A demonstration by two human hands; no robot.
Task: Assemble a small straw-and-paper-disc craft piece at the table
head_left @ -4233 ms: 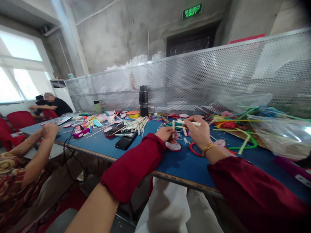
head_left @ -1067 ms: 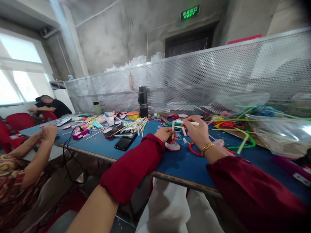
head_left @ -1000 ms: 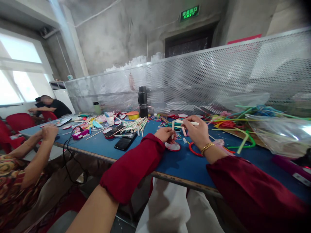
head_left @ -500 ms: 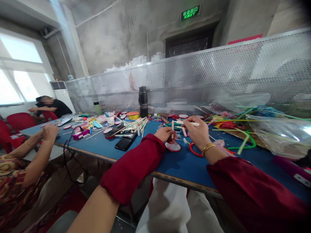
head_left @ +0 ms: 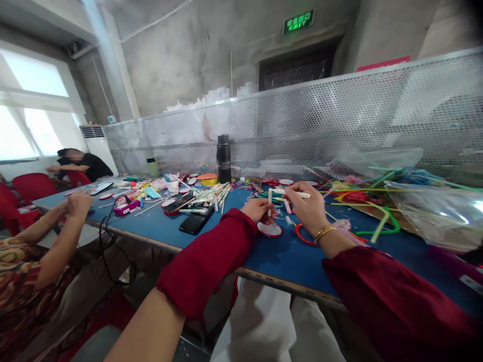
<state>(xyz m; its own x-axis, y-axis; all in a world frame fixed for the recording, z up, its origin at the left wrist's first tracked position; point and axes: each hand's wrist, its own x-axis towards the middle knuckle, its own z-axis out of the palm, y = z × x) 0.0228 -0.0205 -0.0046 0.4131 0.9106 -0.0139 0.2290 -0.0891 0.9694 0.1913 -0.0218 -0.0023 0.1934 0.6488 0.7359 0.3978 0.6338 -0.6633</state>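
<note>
L fingers (head_left: 259, 203) round upright pale stick (head_left: 269, 200), R fingers (head_left: 292, 193) round white pen-like tool (head_left: 303, 195), nr stick.

- Grey wall (head_left: 169, 55), patchy; green exit sign (head_left: 298, 22) lit above dark doorway (head_left: 296, 73).
- Perforated screen (head_left: 339, 120) along far edge of blue table (head_left: 281, 255).
- Windows (head_left: 35, 70) bright, red chairs (head_left: 33, 187) standing, beyond table's left edge.

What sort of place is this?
Probably a shared craft workroom or activity room: a long blue table strewn with thin sticks, red chairs, and a lit exit sign over a dark doorway.
</note>
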